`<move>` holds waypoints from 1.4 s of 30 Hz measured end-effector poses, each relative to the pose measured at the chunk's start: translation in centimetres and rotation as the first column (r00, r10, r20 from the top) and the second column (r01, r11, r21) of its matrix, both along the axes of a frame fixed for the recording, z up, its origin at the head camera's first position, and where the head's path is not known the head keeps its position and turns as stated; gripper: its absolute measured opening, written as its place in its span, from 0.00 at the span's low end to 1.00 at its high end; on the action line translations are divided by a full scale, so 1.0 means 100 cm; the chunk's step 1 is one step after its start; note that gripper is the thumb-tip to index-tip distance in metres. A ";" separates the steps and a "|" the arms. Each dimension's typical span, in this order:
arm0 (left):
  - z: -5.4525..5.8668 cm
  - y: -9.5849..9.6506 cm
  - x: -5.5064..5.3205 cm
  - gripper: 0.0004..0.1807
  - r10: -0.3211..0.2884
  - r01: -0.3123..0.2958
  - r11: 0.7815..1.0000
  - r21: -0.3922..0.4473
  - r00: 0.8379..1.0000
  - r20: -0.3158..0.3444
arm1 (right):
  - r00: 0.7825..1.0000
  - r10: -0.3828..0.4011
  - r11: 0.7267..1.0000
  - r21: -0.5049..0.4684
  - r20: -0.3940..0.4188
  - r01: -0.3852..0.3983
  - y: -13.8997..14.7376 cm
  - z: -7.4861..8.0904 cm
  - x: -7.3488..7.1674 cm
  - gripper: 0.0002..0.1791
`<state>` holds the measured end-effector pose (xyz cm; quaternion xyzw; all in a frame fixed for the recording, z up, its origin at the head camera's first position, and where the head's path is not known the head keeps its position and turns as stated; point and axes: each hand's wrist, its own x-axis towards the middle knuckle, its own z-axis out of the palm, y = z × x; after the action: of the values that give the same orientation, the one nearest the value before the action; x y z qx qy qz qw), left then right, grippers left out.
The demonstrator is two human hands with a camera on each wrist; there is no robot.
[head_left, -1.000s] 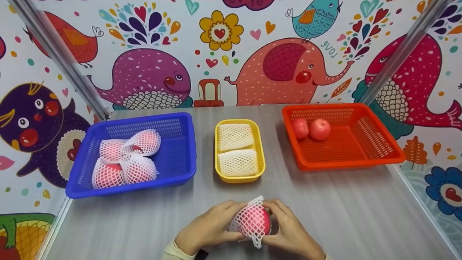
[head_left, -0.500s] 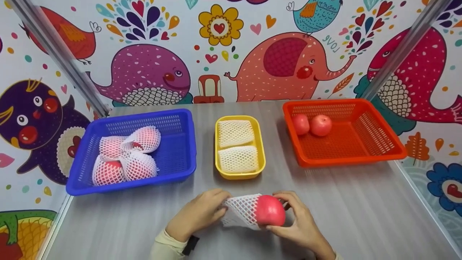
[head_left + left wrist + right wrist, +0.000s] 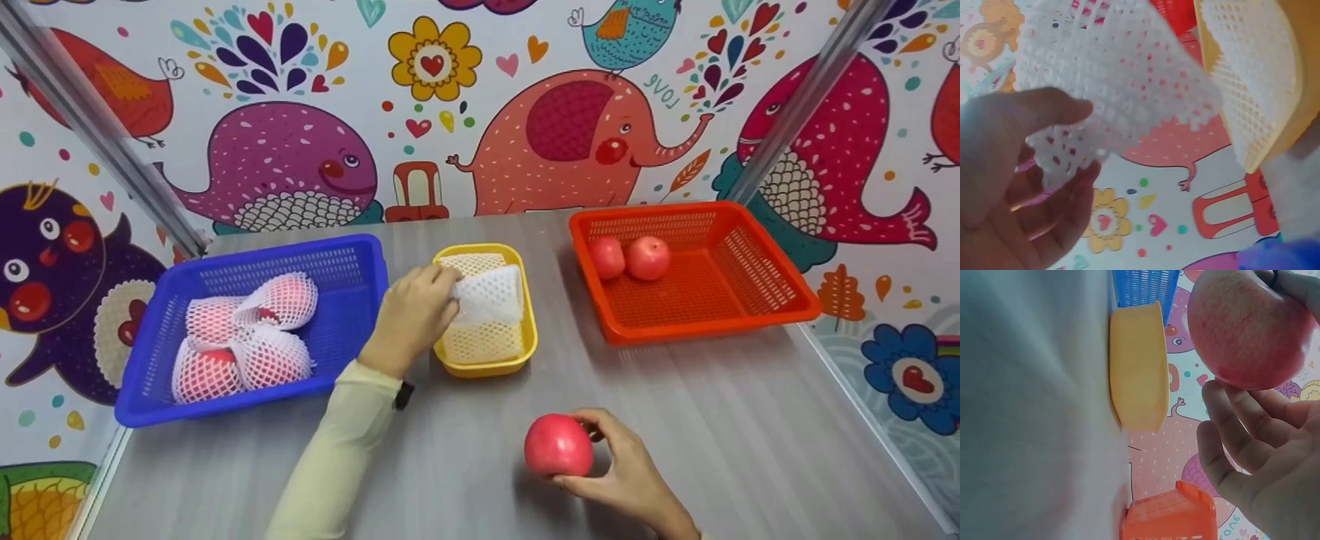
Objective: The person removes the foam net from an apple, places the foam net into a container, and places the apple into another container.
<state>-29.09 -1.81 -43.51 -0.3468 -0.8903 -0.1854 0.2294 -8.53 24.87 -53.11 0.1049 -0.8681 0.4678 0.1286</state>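
Observation:
A white foam net sleeve (image 3: 491, 295) hangs from my left hand (image 3: 418, 315), pinched between thumb and fingers over the yellow basket (image 3: 495, 370). Close up in the left wrist view, the same net sleeve (image 3: 1123, 73) is flat and holds no fruit. More net sleeves (image 3: 480, 343) lie inside that basket. My right hand (image 3: 626, 472) grips a bare red apple (image 3: 559, 445) by its side, above the near part of the table. Thumb and fingertips touch the apple (image 3: 1247, 332) in the right wrist view.
At the left stands a blue basket (image 3: 251, 400) holding several apples in net sleeves (image 3: 274, 356). An orange-red basket (image 3: 712, 330) at the right holds two bare apples (image 3: 647, 258). Patterned panels (image 3: 300, 165) rise behind and beside the grey table (image 3: 720, 420).
The net sleeve has come off the apple. My left hand has carried it forward to over the yellow basket, while my right hand has kept the apple near its former place.

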 end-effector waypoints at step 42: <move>-0.046 -0.047 0.131 0.30 0.081 -0.068 0.996 -0.064 0.968 0.238 | 0.999 0.018 1.000 0.006 0.048 -0.018 0.005 -0.003 -0.004 0.37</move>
<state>-15.97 -6.54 -48.10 -0.2943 -0.9288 -0.1925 0.1168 -8.95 25.34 -53.37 0.1018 -0.8716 0.4684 0.1031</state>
